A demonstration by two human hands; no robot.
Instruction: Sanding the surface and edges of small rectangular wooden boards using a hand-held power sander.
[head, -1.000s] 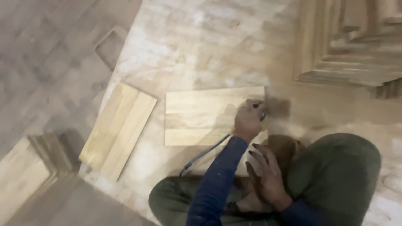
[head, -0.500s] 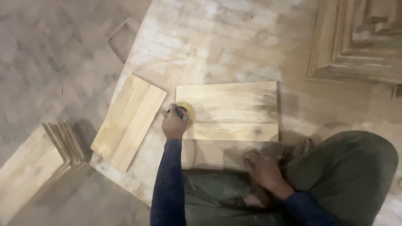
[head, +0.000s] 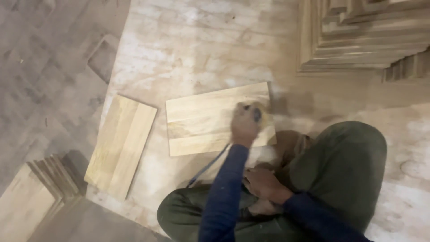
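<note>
A: Entry, head view. What is unclear?

B: The left hand (head: 245,123) is motion-blurred. It is closed around a small tool (head: 259,113) with a yellowish part, pressed on the wooden board (head: 206,118). The tool's kind cannot be made out. A thin blue cord (head: 210,165) runs from below that hand toward the knee.

A: Right hand?

B: The right hand (head: 264,183) rests low by the lap and foot, fingers curled loosely. Whether it grips anything, I cannot tell. The two hands are well apart.

A: Board position?

B: Flat on the pale sheet on the floor (head: 188,54), just ahead of the person's folded legs in green trousers (head: 345,166). The tool sits near its right end. The board's near right corner is hidden by the hand and knee.

A: Edges and room?

B: A second board (head: 121,145) lies to the left, tilted, near but not touching the first. A stack of boards (head: 363,36) at upper right is cut off by the frame. Another stack (head: 40,192) at lower left is also cut off. Bare sheet lies open beyond the board's far edge.
</note>
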